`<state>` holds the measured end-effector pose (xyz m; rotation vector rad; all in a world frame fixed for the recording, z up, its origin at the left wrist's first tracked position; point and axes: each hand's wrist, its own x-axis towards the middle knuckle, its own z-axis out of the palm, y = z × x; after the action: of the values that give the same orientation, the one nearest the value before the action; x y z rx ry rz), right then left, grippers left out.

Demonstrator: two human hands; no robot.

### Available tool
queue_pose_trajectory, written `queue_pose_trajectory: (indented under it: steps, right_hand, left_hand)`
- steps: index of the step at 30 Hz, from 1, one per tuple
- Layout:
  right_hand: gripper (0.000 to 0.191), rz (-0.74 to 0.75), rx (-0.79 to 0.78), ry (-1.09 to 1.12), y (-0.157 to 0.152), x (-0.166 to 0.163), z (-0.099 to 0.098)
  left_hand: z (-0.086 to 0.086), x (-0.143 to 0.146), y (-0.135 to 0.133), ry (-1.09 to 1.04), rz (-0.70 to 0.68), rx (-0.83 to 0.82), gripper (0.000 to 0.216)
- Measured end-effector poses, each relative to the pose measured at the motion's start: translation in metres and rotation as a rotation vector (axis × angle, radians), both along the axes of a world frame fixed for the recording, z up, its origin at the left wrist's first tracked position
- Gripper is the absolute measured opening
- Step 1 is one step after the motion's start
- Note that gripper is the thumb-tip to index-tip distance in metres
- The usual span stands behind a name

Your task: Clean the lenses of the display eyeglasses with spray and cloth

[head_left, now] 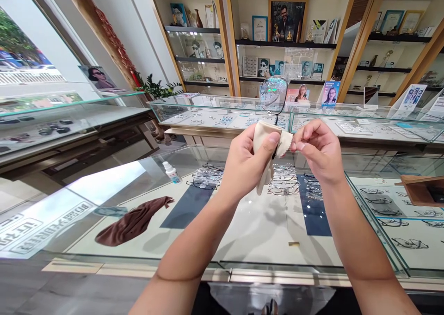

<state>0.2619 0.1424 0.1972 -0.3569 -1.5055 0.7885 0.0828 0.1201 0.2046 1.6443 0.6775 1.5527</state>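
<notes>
My left hand (244,160) is closed around a cream cleaning cloth (265,132), thumb pressed on its front. Rising upright out of the cloth is a pair of eyeglasses (274,95); one dark-rimmed lens, speckled with droplets or reflections, shows above my fingers. The rest of the frame is mostly hidden by hand and cloth. My right hand (321,151) pinches the cloth's zigzag edge between thumb and fingertips, just right of the left hand. Both hands are raised over the glass display counter (253,227).
On the counter lie a brown cloth (135,222) and a small white spray bottle (171,172). Rows of eyeglass frames (284,178) rest inside under the glass. At the right edge stands a wooden tray-like object (423,190). More glass cases (215,104) and shelves line the back.
</notes>
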Motion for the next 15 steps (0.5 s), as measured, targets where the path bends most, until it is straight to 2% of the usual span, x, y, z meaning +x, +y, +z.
queue_pose_trajectory:
  steps: [10,15]
  right_hand:
    - [0.033,-0.126,0.071,-0.036,-0.0068,-0.0044,0.0021]
    - [0.03,-0.129,0.007,-0.059,-0.01,-0.004,0.0048]
  left_hand:
    - [-0.0008,0.0021,-0.0011,0.027,0.039,0.035,0.04]
    - [-0.0008,0.0016,0.0017,0.048,0.076,0.092,0.04]
